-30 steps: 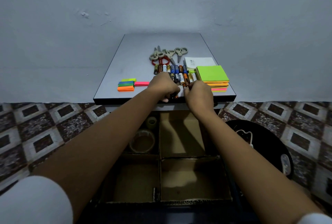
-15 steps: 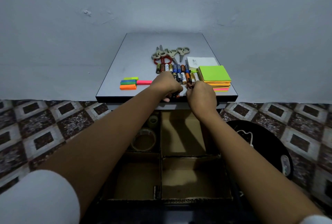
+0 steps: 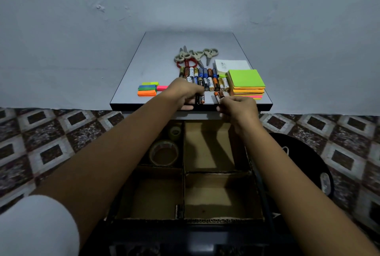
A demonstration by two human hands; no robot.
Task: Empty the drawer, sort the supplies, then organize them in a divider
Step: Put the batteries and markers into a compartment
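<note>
Both hands have drawn apart since half a second ago, when they worked knuckle to knuckle at the near end of the battery rows. The right hand [image 3: 238,108] has pulled back to the worktop's front edge, fingertips pinching two orange-capped batteries [image 3: 219,95] now clear of the rows. The left hand [image 3: 185,93] is curled over a pair of dark batteries [image 3: 199,98], thumb tucked under at the edge. Nothing else on the worktop has shifted.

A bare blue-grey wall [image 3: 82,29] fills the scene beyond the hands, and patterned brown-and-white floor tiles [image 3: 51,148] spread to either side of the forearms. The grey worktop [image 3: 160,54] stands against that wall. Below the forearms, nearer the person than the hands, the cardboard divider [image 3: 183,175] sits in the open drawer [image 3: 185,241] with four compartments. The far-left one holds a large tape roll [image 3: 163,153] and a small tape roll [image 3: 175,132]; the other three show only bare cardboard. A round black object [image 3: 300,165] lies on the floor to the right of the right forearm.

Just beyond the right hand is a stack of sticky notes [image 3: 246,80], green on top, with a white pad [image 3: 233,64] behind it. The remaining batteries [image 3: 205,78] lie in two rows just beyond both hands, and several scissors [image 3: 195,55] lie farther back. Left of the left hand sit stacked index flags [image 3: 147,90] and a pink strip [image 3: 162,87].
</note>
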